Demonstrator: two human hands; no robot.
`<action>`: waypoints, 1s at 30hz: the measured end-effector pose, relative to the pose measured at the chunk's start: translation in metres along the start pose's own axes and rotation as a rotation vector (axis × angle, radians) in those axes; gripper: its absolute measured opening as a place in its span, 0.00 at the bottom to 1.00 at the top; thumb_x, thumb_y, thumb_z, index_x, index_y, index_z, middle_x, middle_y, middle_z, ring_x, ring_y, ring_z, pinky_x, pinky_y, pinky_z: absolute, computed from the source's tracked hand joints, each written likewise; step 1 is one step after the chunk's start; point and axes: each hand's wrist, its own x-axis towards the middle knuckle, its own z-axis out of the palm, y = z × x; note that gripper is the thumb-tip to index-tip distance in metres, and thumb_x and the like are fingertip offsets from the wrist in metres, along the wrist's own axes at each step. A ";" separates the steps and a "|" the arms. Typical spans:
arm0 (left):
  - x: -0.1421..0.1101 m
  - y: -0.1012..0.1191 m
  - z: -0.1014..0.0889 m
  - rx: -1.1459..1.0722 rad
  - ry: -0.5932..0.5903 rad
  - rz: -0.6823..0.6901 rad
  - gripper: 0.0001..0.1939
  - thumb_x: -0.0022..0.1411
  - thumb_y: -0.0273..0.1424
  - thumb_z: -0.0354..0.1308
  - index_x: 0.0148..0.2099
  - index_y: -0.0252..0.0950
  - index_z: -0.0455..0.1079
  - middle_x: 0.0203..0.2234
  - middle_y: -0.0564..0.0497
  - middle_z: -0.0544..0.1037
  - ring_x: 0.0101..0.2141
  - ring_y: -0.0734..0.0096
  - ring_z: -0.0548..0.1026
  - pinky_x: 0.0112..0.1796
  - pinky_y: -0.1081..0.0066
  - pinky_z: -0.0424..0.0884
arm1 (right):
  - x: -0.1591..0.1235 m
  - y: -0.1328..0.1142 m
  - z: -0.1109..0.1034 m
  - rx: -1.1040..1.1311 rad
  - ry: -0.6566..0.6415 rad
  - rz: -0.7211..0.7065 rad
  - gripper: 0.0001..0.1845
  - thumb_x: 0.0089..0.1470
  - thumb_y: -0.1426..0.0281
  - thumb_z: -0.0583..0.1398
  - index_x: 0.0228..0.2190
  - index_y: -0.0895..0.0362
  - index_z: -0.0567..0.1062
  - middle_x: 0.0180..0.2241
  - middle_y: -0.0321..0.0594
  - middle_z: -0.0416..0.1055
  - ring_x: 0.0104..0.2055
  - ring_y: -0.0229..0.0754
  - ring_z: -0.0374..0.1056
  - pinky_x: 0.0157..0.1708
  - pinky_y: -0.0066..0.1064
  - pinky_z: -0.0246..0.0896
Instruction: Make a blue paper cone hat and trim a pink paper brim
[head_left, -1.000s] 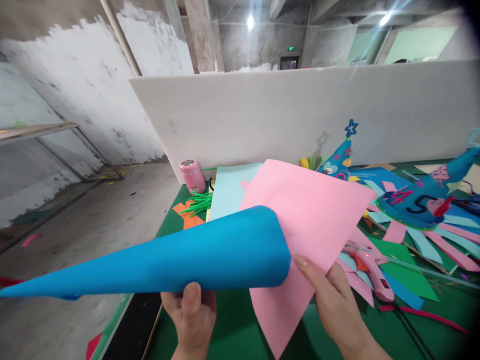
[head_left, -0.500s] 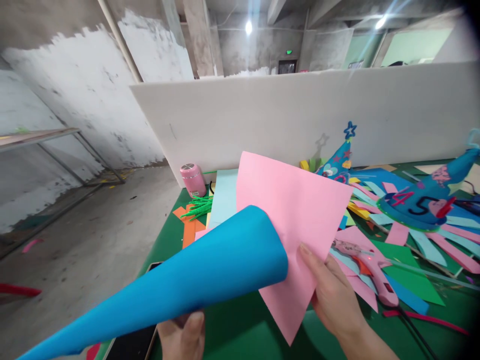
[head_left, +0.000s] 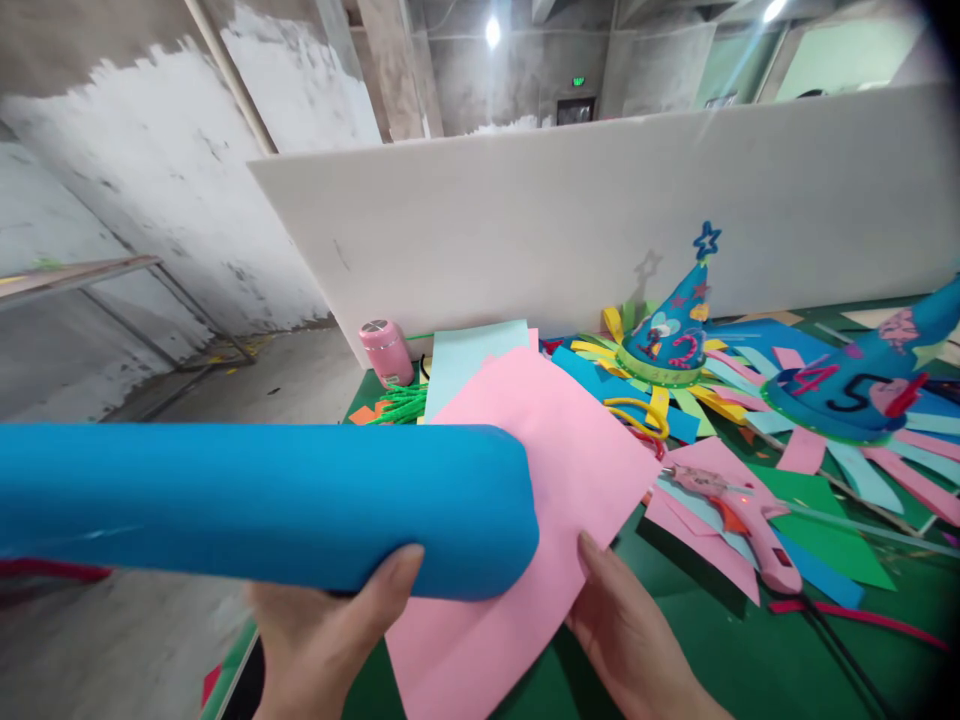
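A rolled blue paper cone [head_left: 300,505] lies sideways across the view, its wide end toward the middle and its narrow end beyond the left edge. My left hand [head_left: 337,620] grips it from below, thumb on the near side. Behind the cone's wide end is a pink paper sheet [head_left: 585,440], tilted over the green table. My right hand [head_left: 630,625] pinches that sheet at its right lower edge, thumb in front and fingers behind. The cone hides part of the sheet.
A pink glue gun [head_left: 757,540] rests on paper scraps at the right. Decorated blue party hats [head_left: 664,335] stand farther back. Yellow-handled scissors [head_left: 641,415], green pipe cleaners [head_left: 405,403] and a pink jar-like device [head_left: 386,352] sit before a white partition [head_left: 525,230].
The cone has swung level and nearer, its narrow end leaving the view. The pink sheet has lowered and turned, with my right hand moving down and left. My left hand shows more.
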 end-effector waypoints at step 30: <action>-0.031 -0.076 0.035 -0.027 -0.381 0.061 0.55 0.35 0.56 0.67 0.62 0.42 0.51 0.54 0.39 0.65 0.53 0.44 0.68 0.48 0.51 0.70 | -0.018 0.004 -0.015 -0.220 0.017 0.357 0.22 0.49 0.69 0.65 0.45 0.63 0.69 0.45 0.52 0.75 0.46 0.49 0.73 0.47 0.38 0.64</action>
